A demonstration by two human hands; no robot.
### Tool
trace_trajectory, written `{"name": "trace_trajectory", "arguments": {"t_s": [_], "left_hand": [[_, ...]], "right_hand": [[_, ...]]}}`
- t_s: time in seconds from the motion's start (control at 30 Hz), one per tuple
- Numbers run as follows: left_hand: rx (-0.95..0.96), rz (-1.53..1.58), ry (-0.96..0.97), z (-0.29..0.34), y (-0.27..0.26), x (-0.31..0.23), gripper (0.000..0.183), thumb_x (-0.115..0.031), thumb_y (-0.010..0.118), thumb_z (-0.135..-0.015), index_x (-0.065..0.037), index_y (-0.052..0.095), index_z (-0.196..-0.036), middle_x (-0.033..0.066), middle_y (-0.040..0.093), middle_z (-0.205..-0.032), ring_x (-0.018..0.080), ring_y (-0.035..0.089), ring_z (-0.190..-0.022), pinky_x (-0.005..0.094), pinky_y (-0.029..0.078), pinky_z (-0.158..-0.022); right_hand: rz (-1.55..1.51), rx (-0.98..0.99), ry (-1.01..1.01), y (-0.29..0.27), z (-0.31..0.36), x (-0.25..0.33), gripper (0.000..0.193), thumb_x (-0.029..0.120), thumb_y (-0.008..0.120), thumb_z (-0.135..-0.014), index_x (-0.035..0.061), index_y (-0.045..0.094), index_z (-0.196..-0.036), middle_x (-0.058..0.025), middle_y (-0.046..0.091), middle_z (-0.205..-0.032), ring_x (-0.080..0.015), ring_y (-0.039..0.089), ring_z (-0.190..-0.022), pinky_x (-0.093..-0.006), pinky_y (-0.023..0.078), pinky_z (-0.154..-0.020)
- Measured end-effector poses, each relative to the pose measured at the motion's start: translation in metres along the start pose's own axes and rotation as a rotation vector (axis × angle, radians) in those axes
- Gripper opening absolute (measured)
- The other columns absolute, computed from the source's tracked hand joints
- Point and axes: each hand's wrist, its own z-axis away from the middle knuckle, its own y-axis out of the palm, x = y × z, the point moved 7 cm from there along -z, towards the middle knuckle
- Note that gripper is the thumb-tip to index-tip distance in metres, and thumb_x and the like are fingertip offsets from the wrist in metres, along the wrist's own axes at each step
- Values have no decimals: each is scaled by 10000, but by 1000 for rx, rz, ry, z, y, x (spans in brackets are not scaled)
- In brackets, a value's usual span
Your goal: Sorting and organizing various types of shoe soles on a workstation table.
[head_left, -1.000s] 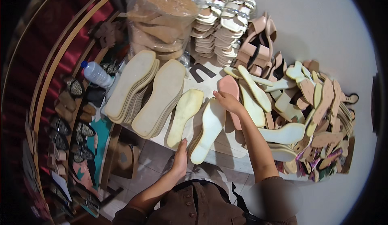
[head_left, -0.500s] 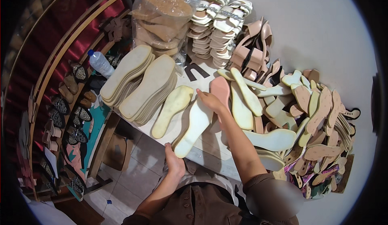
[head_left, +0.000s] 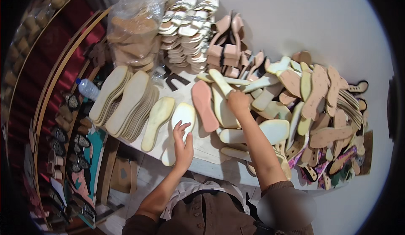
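Note:
My left hand (head_left: 183, 146), fingers apart, hovers over or rests lightly on a pale insole (head_left: 185, 113) at the table's front edge; whether it touches cannot be told. My right hand (head_left: 238, 103) is closed at the lower end of a narrow cream insole (head_left: 219, 81), its fingertips partly hidden. Under that one lies a wider cream insole (head_left: 223, 108). A pink insole (head_left: 204, 104) sits flat between my hands. Left of the pale insole is a yellowish insole (head_left: 157, 123), and beyond it rise two tall stacks of insoles (head_left: 130, 102).
A loose heap of beige and cream insoles (head_left: 314, 93) covers the table's right side. White sandals (head_left: 196, 28) stand stacked at the back, beside pink heeled shoes (head_left: 225, 45) and a clear plastic bag (head_left: 134, 36) of brown pieces. A water bottle (head_left: 87, 89) and shoe racks are at left.
My right hand has left the pale insole and moved right to the narrow cream one. My left hand has gone from that insole's near end to above its middle, fingers spread. The view has shifted.

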Motion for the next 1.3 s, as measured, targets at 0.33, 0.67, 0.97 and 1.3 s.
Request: {"name": "trace_trajectory", "arguments": {"t_s": [0.33, 0.67, 0.97, 1.3], "left_hand": [[323, 421, -405, -30, 56, 15, 465, -365, 294, -934, -14, 358, -1231, 119, 527, -1094, 217, 494, -1051, 322, 356, -921], [543, 316, -402, -29, 105, -9, 458, -361, 347, -927, -8, 437, -1207, 113, 498, -1172, 237, 478, -1072, 347, 341, -942], [738, -748, 831, 8, 150, -58, 861, -380, 707, -629, 19, 313, -1282, 197, 433, -1212, 345, 408, -1122, 426, 312, -945], [790, -863, 777, 27, 167, -16, 917, -229, 762, -546, 0, 291, -1298, 137, 496, -1051, 280, 494, -919, 364, 397, -780]], "right_hand": [[-583, -530, -251, -154, 70, -52, 246, 108, 604, -688, 109, 627, -932, -105, 603, -882, -251, 586, -828, -371, 481, -642], [-18, -781, -128, -132, 215, -69, 438, 80, 582, -658, 149, 588, -1091, -27, 522, -920, -188, 478, -784, -313, 409, -668], [15, -612, -232, -101, 231, -75, 489, 84, 547, -684, 127, 535, -1171, -25, 486, -923, -151, 453, -733, -272, 405, -661], [-380, -350, -213, -119, 211, -95, 421, 148, 618, -693, 109, 548, -1107, -133, 490, -1051, -306, 464, -994, -386, 403, -848]]}}
